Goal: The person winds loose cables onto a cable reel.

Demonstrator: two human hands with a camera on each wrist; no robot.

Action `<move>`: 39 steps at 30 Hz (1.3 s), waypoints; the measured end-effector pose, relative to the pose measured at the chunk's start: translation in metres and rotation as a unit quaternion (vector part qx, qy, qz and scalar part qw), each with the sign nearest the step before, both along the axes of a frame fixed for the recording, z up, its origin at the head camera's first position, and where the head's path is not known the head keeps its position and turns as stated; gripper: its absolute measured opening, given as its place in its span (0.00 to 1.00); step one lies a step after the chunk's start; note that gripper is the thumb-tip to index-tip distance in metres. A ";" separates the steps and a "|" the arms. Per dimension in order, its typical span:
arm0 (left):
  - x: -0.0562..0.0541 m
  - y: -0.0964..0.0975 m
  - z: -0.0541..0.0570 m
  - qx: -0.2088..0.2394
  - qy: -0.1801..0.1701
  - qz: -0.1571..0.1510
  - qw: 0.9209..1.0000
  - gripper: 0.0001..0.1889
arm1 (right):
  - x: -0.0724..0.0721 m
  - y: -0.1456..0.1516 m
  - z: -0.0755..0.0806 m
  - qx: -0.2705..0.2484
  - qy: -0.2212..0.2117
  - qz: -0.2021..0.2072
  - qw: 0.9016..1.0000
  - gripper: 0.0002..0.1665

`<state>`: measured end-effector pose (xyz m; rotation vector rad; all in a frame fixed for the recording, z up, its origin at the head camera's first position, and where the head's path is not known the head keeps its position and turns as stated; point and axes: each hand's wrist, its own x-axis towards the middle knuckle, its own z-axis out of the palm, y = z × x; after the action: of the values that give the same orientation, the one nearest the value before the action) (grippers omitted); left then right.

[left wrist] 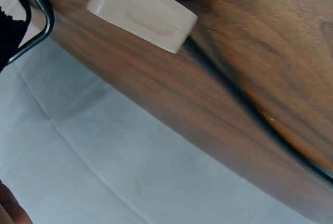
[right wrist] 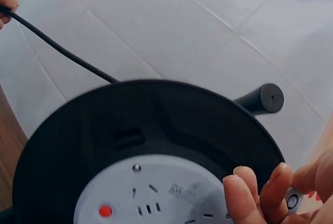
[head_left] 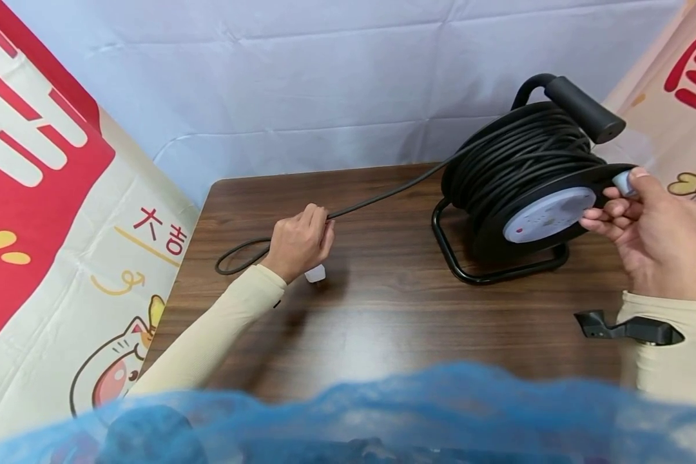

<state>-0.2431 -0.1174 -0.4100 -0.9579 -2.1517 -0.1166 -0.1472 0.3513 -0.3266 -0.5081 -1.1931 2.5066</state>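
Note:
A black cable reel (head_left: 516,167) stands on the right of the wooden table, many turns of cable wound on its drum. My right hand (head_left: 667,225) pinches the small grey crank knob (head_left: 624,183) at the rim of the reel's disc. On that disc is a white socket panel (right wrist: 156,193) with a red button (right wrist: 105,211). My left hand (head_left: 301,241) grips the black cable (head_left: 383,195), which runs taut from the drum. Beyond this hand the cable loops back, and a white plug (left wrist: 143,13) at its end lies under the hand on the table.
The reel rests on a black tube frame (head_left: 481,278) and has a thick carrying handle (head_left: 582,108) on top. White cloth (head_left: 325,84) hangs behind the wooden table (head_left: 371,322). Printed sheets (head_left: 52,212) stand at both sides. Blue translucent material (head_left: 383,412) crosses the near edge.

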 end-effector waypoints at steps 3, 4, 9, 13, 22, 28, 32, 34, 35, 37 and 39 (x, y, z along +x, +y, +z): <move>0.000 -0.001 -0.002 0.000 -0.001 0.000 1.000 0.06 | -0.002 0.005 -0.003 -0.008 -0.010 -0.005 1.000 0.14; 0.001 -0.001 -0.002 0.001 -0.003 -0.001 1.000 0.06 | -0.002 0.007 -0.004 -0.010 -0.015 -0.008 1.000 0.14; 0.001 0.003 -0.001 0.003 -0.012 -0.011 1.000 0.07 | -0.005 0.012 -0.009 -0.004 -0.037 -0.018 0.999 0.14; 0.001 0.007 -0.001 0.008 -0.012 -0.016 1.000 0.06 | -0.005 0.012 -0.012 0.008 -0.039 -0.025 0.999 0.14; -0.001 0.017 -0.002 0.029 -0.004 -0.035 0.999 0.05 | -0.004 0.014 -0.014 0.021 -0.052 -0.030 0.998 0.14; 0.001 0.016 -0.002 0.025 -0.021 -0.018 0.999 0.06 | -0.004 0.015 -0.019 0.034 -0.061 -0.024 0.997 0.14; 0.001 0.012 -0.004 0.022 -0.030 -0.003 0.999 0.07 | -0.006 0.017 -0.021 0.036 -0.067 -0.024 0.997 0.13; 0.000 0.010 -0.003 0.019 -0.031 0.001 0.999 0.08 | -0.006 0.018 -0.023 0.040 -0.077 -0.027 0.996 0.12; 0.000 0.008 -0.003 0.018 -0.031 0.004 0.999 0.08 | -0.006 0.019 -0.024 0.042 -0.081 -0.028 0.995 0.12; -0.001 0.005 -0.002 0.019 -0.027 0.005 0.999 0.07 | -0.006 0.020 -0.026 0.044 -0.091 -0.029 0.994 0.12; -0.003 0.003 -0.001 0.015 -0.022 0.004 1.000 0.07 | -0.005 0.021 -0.028 0.047 -0.096 -0.030 0.994 0.12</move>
<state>-0.2462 -0.1143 -0.4107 -0.9368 -2.1874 -0.1654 -0.1523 0.3719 -0.3544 -0.7618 -1.3369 2.3819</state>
